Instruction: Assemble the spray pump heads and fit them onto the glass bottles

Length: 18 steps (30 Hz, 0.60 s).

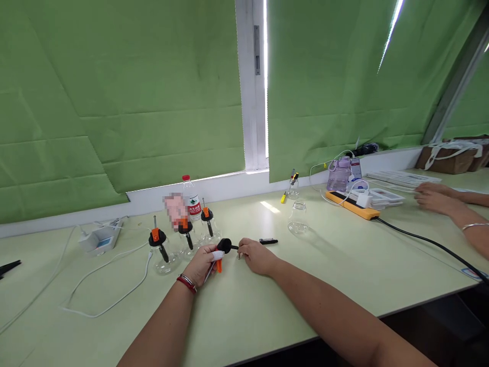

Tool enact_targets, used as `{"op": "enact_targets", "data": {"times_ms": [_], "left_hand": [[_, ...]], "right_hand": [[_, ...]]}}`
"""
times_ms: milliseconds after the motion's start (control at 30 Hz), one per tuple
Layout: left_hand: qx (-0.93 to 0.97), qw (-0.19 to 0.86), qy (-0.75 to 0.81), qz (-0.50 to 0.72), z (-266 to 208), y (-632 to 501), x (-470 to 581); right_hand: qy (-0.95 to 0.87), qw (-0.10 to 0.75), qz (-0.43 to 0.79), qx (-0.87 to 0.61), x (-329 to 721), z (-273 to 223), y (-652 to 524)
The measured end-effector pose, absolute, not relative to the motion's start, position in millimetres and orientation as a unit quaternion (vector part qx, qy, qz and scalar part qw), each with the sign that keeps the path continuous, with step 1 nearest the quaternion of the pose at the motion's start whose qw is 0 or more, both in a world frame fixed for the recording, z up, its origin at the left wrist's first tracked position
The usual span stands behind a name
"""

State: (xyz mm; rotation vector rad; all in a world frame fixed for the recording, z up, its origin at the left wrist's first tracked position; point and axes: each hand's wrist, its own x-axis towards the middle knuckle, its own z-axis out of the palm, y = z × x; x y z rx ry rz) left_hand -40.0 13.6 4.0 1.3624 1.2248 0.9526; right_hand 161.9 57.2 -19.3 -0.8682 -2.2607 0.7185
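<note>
My left hand (pixel 204 262), its thumb wrapped in white, is closed around a black-and-orange bottle lid (pixel 226 245) with a thin metal rod. A dark stem sticks out of the lid to the right, and my right hand (pixel 255 255) pinches its end. Below those fingertips shows a tiny metallic bit too small to name. Behind my left hand stand three glass bottles (pixel 168 262) with similar black-and-orange lids, metal rods on top and dark pieces inside. Behind my right hand lies a black piece with a coil (pixel 269 241). A lidless glass bottle (pixel 298 221) stands farther back.
A red-capped water bottle (pixel 192 199) stands by the wall beside a blurred pink item. White cables and a power strip (pixel 100 239) lie left. To the right are a small jar with pens (pixel 293 188), a purple jug (pixel 338 176), an orange power strip (pixel 351 205), papers and another person's hands (pixel 435 196).
</note>
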Motion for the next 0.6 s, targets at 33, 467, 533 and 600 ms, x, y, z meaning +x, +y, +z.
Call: {"op": "enact_targets", "data": {"times_ms": [33,467,533,600], "left_hand": [[0.562,0.509,0.515,0.400,3,14,-38],[0.585,0.469,0.517,0.412,1,11,-13],[0.587,0.456,0.529,0.410,2,11,-14],[0.587,0.431,0.546,0.414,4,13,-16]], "right_hand": [[-0.843,0.314,0.281,-0.334,162,-19,56],[-0.661,0.348,0.526,-0.406,164,-17,53],[-0.651,0.356,0.526,-0.416,162,-18,54],[-0.637,0.381,0.513,-0.431,162,-18,57]]}}
